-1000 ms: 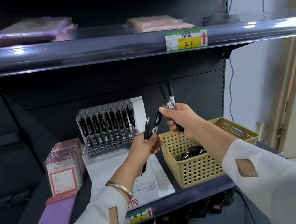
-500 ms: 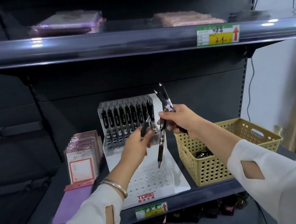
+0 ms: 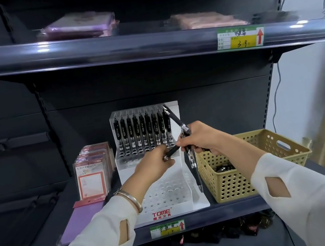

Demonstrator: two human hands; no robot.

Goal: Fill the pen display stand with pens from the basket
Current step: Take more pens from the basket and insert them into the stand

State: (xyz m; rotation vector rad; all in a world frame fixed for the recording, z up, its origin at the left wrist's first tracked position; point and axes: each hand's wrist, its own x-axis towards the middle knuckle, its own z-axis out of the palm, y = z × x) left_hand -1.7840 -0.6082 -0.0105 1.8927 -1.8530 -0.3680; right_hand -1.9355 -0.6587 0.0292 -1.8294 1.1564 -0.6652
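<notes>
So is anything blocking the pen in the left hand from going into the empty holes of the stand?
Nothing visible blocks it. The left hand holds its pen right over the empty holes of the stand, in front of the back row of pens. The right hand and its other pens are off to the right.

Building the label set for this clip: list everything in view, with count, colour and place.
pen display stand: one, white and clear, middle of lower shelf
pens in stand: nine, black, upright in back row
basket: one, tan, right of stand
pens in basket: count unclear, dark, inside it
card packs: several, pink, left of stand
flat pack: one, purple, in front of card packs
wrapped packs: two, purple and pink, upper shelf
price tags: two, green and yellow, shelf rails
left hand: one, fingers hold a single pen, black
right hand: one, fingers hold spare pens, at least two, black
</notes>
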